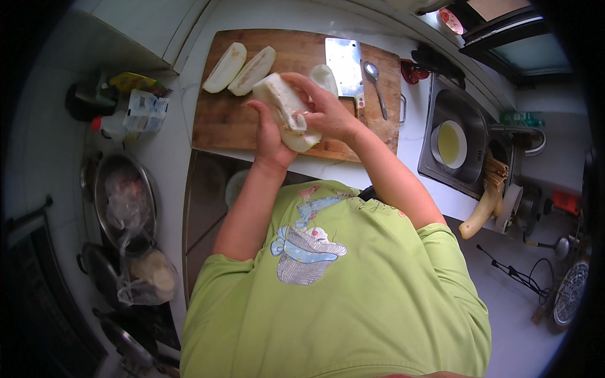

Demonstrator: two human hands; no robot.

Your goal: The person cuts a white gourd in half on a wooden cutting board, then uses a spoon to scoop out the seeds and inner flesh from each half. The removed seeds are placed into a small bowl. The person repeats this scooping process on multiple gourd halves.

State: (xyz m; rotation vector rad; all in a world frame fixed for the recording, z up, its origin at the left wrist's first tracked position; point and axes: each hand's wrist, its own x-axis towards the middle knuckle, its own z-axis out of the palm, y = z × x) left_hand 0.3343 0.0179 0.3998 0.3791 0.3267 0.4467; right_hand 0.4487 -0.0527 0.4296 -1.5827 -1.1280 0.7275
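Observation:
A pale peeled gourd piece (276, 94) with its seedy core facing up is held over a wooden cutting board (222, 127). My left hand (274, 141) supports it from below and the left, thumb raised. Across its right side, my right hand (326, 108) curls its fingers over the piece, at a loosened strip of soft pith (297, 123). Two long gourd pieces (225, 67) lie at the board's upper left, one with seeds showing. Another pale piece (324, 78) rests partly hidden behind my right hand. A cleaver (343, 66) and a metal spoon (376, 87) lie at the right.
To the right, a sink (427, 156) contains a white bowl (462, 151) of yellowish liquid. A tan squash (479, 217) lies by its front edge. On the left stand a metal pan (152, 198) with a plastic bag and a red-capped bottle (111, 125).

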